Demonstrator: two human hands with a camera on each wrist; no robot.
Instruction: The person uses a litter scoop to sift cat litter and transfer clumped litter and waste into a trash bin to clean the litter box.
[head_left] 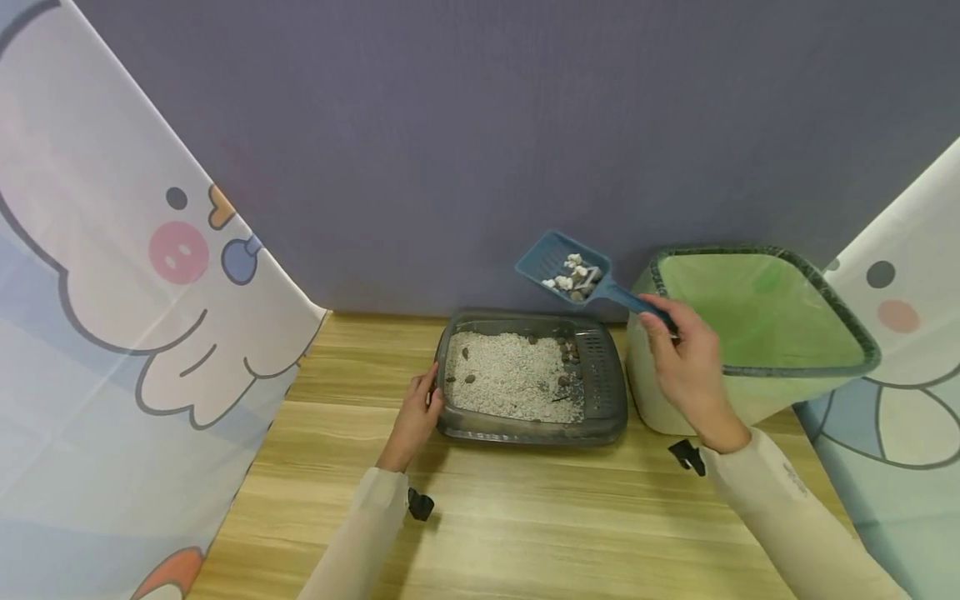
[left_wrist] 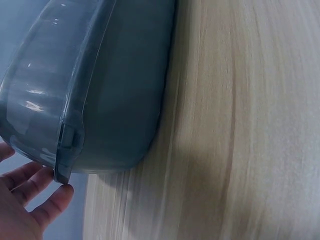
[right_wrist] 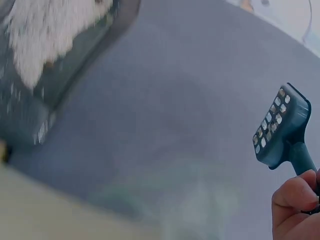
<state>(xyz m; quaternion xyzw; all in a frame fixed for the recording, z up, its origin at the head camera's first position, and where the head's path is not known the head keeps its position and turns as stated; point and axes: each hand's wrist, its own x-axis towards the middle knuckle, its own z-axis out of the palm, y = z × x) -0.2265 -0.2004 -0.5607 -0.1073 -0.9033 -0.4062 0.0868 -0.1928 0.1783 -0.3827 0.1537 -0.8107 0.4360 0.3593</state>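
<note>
Pale-sleeved right hand (head_left: 690, 358) grips a loaded scoop (head_left: 611, 288) (left hand (head_left: 413, 414) touches tray (head_left: 525, 431))

Cartoon-printed sheets (head_left: 75, 383) flank a grey-purple wall (head_left: 450, 150) above wood-grain surfacing (head_left: 540, 525).

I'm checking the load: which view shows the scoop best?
The head view: it shows the scoop from above, with its load visible. The right wrist shows its holed underside; the left wrist, none of it.

The left arm (head_left: 356, 533) extends forward; the left hand (head_left: 414, 415) is low, fingers slightly spread. The right arm (head_left: 787, 504) angles inward; the right hand (head_left: 690, 354) is raised, fingers curled.
</note>
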